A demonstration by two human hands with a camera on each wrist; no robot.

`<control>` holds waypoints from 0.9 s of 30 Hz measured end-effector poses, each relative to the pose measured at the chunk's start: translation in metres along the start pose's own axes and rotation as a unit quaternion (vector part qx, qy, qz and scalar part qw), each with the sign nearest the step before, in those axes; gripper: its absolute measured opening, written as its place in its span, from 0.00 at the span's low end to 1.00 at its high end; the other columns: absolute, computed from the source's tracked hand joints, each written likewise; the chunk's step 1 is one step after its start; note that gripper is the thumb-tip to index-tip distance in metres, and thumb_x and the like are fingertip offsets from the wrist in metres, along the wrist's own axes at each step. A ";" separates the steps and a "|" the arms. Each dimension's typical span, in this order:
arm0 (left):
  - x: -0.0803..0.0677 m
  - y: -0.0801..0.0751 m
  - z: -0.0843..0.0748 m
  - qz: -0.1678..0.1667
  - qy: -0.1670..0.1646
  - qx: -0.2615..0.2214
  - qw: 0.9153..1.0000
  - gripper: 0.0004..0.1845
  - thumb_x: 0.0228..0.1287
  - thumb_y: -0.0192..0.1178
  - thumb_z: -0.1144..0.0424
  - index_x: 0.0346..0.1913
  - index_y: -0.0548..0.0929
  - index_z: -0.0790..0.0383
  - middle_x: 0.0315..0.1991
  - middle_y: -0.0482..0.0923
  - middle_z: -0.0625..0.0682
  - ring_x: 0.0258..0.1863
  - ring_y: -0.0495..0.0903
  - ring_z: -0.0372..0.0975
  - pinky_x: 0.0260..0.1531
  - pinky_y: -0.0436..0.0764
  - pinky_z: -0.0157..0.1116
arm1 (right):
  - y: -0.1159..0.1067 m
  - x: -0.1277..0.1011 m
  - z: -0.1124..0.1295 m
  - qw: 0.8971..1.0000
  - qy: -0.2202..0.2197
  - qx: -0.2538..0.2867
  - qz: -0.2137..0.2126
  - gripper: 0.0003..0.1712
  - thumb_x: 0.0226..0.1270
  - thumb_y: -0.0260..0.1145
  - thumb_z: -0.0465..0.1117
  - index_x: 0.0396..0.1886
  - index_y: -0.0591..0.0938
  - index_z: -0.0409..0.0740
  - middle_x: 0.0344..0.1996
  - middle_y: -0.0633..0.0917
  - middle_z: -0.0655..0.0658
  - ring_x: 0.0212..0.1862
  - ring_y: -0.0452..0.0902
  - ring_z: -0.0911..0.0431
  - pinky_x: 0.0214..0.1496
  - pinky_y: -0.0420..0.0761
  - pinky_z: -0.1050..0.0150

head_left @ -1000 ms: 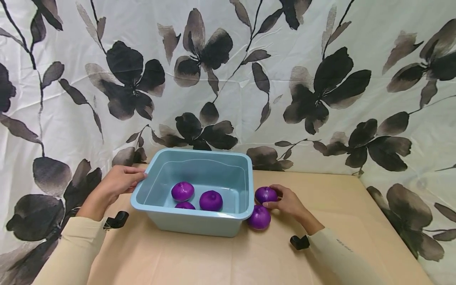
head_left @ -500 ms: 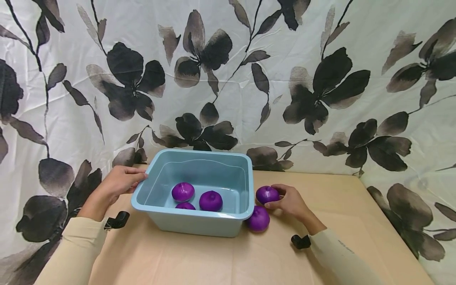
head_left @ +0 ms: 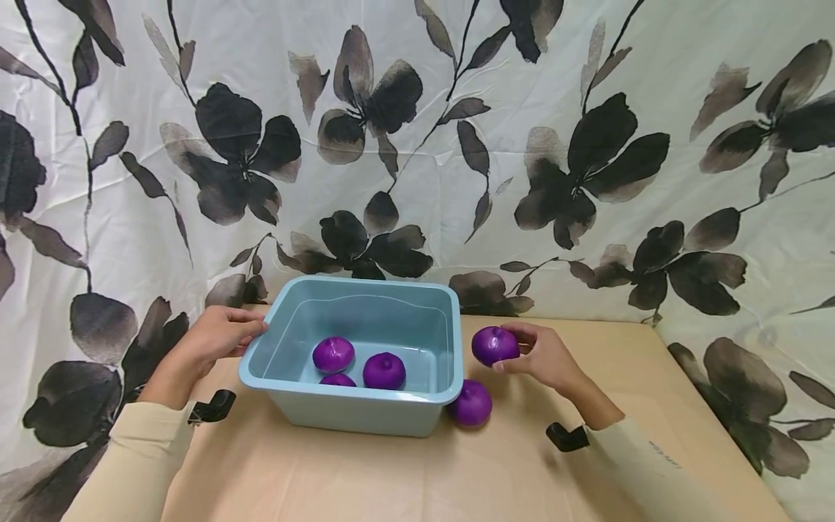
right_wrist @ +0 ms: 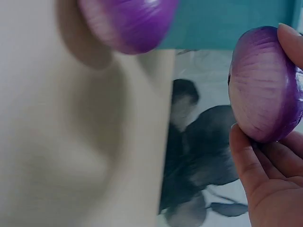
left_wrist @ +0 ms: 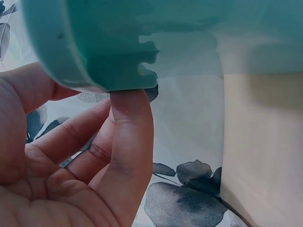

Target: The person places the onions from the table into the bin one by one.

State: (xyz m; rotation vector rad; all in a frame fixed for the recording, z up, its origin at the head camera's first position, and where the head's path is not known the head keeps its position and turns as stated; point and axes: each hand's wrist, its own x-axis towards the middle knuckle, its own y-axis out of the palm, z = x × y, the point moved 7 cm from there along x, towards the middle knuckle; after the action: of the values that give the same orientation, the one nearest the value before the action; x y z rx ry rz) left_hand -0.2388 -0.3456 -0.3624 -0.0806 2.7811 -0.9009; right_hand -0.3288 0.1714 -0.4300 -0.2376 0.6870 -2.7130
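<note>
A blue plastic basin stands on the table with three purple onions inside, among them one onion at the left and another onion nearer the middle. My left hand pinches the basin's left rim, thumb and fingers on either side of it in the left wrist view. To the right of the basin, my right hand grips a purple onion between thumb and fingers, raised off the table. Below it, a further onion rests on the table against the basin's right side.
A tan cover lies over the table. Behind and to the right hangs a white cloth with dark flowers. A black wrist camera sits on the right forearm, another camera on the left.
My right hand has lifted its onion from beside the other loose onion, moving up and slightly right. The left hand stays on the rim, and the basin has hardly moved.
</note>
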 end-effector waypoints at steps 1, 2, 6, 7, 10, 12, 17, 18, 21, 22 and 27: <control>0.000 0.000 0.000 0.001 0.001 -0.003 1.000 0.26 0.75 0.61 0.60 0.66 0.77 0.77 0.38 0.81 0.48 0.36 0.80 0.32 0.37 0.86 0.31 | -0.001 -0.001 0.004 1.000 -0.002 0.005 0.003 0.44 0.51 0.85 0.41 0.69 0.77 0.35 0.63 0.82 0.30 0.58 0.87 0.40 0.54 0.88 0.62; 0.000 0.000 0.001 0.001 0.001 -0.005 1.000 0.26 0.74 0.61 0.60 0.66 0.77 0.78 0.36 0.80 0.47 0.35 0.80 0.32 0.37 0.86 0.31 | -0.002 -0.002 0.009 1.000 -0.004 0.010 0.005 0.45 0.51 0.85 0.40 0.69 0.77 0.34 0.63 0.82 0.30 0.58 0.86 0.40 0.54 0.88 0.62; 0.001 0.000 0.002 0.002 0.001 -0.010 1.000 0.27 0.73 0.63 0.60 0.66 0.77 0.78 0.34 0.81 0.45 0.33 0.81 0.31 0.36 0.86 0.30 | -0.005 -0.005 0.028 0.999 -0.012 0.036 0.018 0.44 0.52 0.84 0.38 0.69 0.76 0.33 0.63 0.81 0.29 0.59 0.86 0.39 0.55 0.88 0.63; 0.001 0.000 0.003 0.002 0.001 -0.011 1.000 0.27 0.73 0.63 0.60 0.66 0.77 0.78 0.35 0.82 0.46 0.33 0.81 0.30 0.36 0.86 0.29 | -0.006 -0.005 0.033 0.999 -0.014 0.040 0.020 0.44 0.52 0.84 0.38 0.69 0.76 0.33 0.63 0.81 0.29 0.59 0.86 0.40 0.55 0.88 0.64; 0.001 0.000 0.002 0.006 0.003 -0.014 1.000 0.27 0.73 0.64 0.61 0.65 0.77 0.79 0.37 0.84 0.47 0.35 0.82 0.30 0.37 0.87 0.30 | -0.006 -0.007 0.047 0.998 -0.020 0.052 0.027 0.43 0.52 0.84 0.37 0.68 0.77 0.34 0.63 0.82 0.30 0.57 0.86 0.43 0.55 0.87 0.65; 0.001 0.000 0.001 0.008 0.003 -0.018 1.000 0.27 0.73 0.63 0.62 0.65 0.77 0.79 0.39 0.85 0.48 0.36 0.82 0.31 0.37 0.87 0.30 | -0.006 -0.008 0.055 0.997 -0.024 0.061 0.033 0.43 0.51 0.84 0.36 0.68 0.77 0.35 0.62 0.81 0.30 0.57 0.86 0.45 0.54 0.87 0.65; 0.000 0.000 0.002 0.014 -0.001 -0.028 1.000 0.26 0.73 0.63 0.63 0.65 0.76 0.80 0.40 0.85 0.49 0.37 0.82 0.31 0.39 0.88 0.31 | 0.002 -0.008 0.076 0.994 -0.039 0.081 0.058 0.43 0.50 0.84 0.34 0.68 0.77 0.35 0.63 0.81 0.30 0.60 0.85 0.43 0.56 0.87 0.63; 0.000 -0.001 0.002 0.015 -0.003 -0.029 0.999 0.26 0.73 0.63 0.63 0.65 0.76 0.80 0.40 0.86 0.49 0.37 0.83 0.31 0.39 0.88 0.31 | 0.004 -0.007 0.080 0.994 -0.045 0.079 0.063 0.43 0.50 0.84 0.35 0.68 0.77 0.35 0.63 0.81 0.30 0.60 0.85 0.42 0.56 0.87 0.62; 0.000 -0.001 0.004 0.017 -0.004 -0.033 0.999 0.26 0.73 0.63 0.64 0.65 0.76 0.80 0.40 0.86 0.49 0.36 0.83 0.31 0.39 0.88 0.31 | 0.009 -0.006 0.092 0.993 -0.067 0.065 0.078 0.42 0.51 0.83 0.37 0.67 0.78 0.36 0.63 0.81 0.32 0.61 0.84 0.41 0.58 0.87 0.61; 0.000 -0.001 0.004 0.017 -0.006 -0.035 0.999 0.26 0.73 0.64 0.63 0.65 0.76 0.80 0.40 0.86 0.48 0.36 0.83 0.31 0.38 0.88 0.31 | 0.012 -0.005 0.096 0.992 -0.074 0.061 0.083 0.42 0.51 0.83 0.37 0.67 0.78 0.37 0.63 0.82 0.33 0.61 0.84 0.41 0.58 0.87 0.60; 0.002 0.000 0.006 0.017 -0.009 -0.038 0.999 0.26 0.73 0.64 0.63 0.65 0.76 0.80 0.39 0.86 0.47 0.37 0.83 0.31 0.39 0.88 0.31 | 0.024 0.000 0.110 0.988 -0.100 0.050 0.111 0.42 0.51 0.83 0.38 0.67 0.78 0.39 0.61 0.83 0.34 0.61 0.84 0.41 0.57 0.88 0.57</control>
State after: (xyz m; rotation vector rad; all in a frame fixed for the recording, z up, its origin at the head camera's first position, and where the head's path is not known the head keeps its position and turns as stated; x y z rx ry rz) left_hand -0.2391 -0.3497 -0.3675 -0.0522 2.7910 -0.7809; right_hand -0.2962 0.1036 -0.3458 -0.3791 0.4881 -2.4610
